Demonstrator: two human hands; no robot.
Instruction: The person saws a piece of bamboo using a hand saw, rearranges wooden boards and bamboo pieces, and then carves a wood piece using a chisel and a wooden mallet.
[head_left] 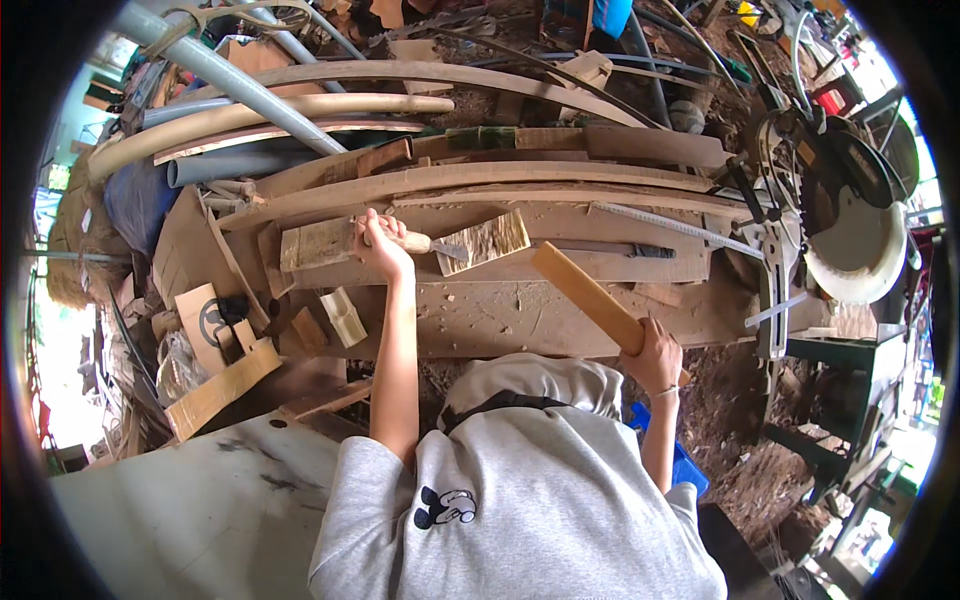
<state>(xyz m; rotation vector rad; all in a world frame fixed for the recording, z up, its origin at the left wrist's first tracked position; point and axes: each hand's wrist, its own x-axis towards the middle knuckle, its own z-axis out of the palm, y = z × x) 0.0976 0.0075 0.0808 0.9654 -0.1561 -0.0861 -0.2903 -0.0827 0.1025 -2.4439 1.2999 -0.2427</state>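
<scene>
My left hand (383, 245) is closed around a chisel (413, 242) with a wooden handle. The chisel's metal blade points right and meets a rough-faced wood block (490, 243) on the workbench (440, 318). Another pale length of wood (318, 246) lies beneath and left of that hand; whether it joins the block is hidden. My right hand (654, 358) grips the near end of a flat wooden bar (590, 298). The bar slants up and left, its far end close to the block but apart from the chisel.
A long dark tool (610, 248) and a metal ruler (680, 230) lie behind the block. Wood chips and a grooved offcut (344, 317) are on the bench. A circular saw (850, 200) stands at the right. Long boards and grey pipes (230, 75) crowd the back.
</scene>
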